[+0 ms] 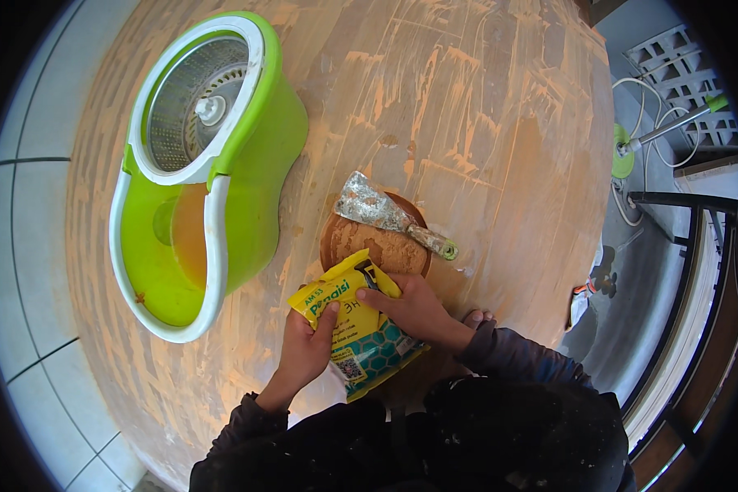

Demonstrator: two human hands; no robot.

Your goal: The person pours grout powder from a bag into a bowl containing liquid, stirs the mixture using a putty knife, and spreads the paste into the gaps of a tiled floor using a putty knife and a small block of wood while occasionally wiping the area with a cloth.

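A yellow and teal plastic bag (365,340) is held close to my body, its top edge toward the far side. My left hand (305,344) grips the bag's left side, thumb pressed on the front. My right hand (410,307) pinches the bag near its upper right corner. Just beyond it lies a round brown dish (326,238) of brownish-orange paste, partly hidden by the bag. A putty knife (377,205), its blade smeared with dried filler, rests across the dish with its handle over the right rim. Whether the bag is torn open cannot be seen.
A green mop bucket (266,189) with a metal spinner basket and some cloudy orange liquid stands at the left. Orange filler streaks cover the wooden surface (484,164). White tiles (45,238) border it on the left. A mop (664,127), a white cable and black metal rails are at the right.
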